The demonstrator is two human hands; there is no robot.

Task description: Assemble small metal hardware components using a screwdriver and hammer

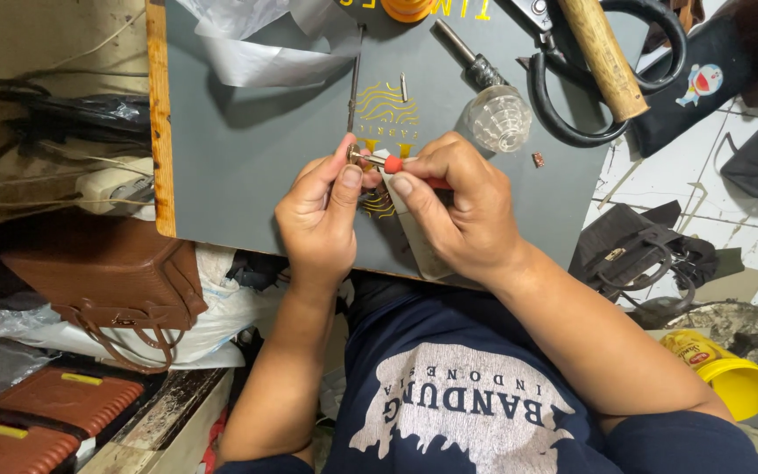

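Note:
My left hand pinches a small round brass metal fitting between thumb and forefinger above a grey work board. My right hand grips a small tool with a red handle, whose metal tip meets the fitting. Both hands are close together over the board's front edge, above a gold printed mark.
On the board lie crumpled clear plastic, a thin metal rod, a screwdriver with a clear handle, large black scissors and a wooden handle. A brown handbag sits left, a black bag and yellow tub right.

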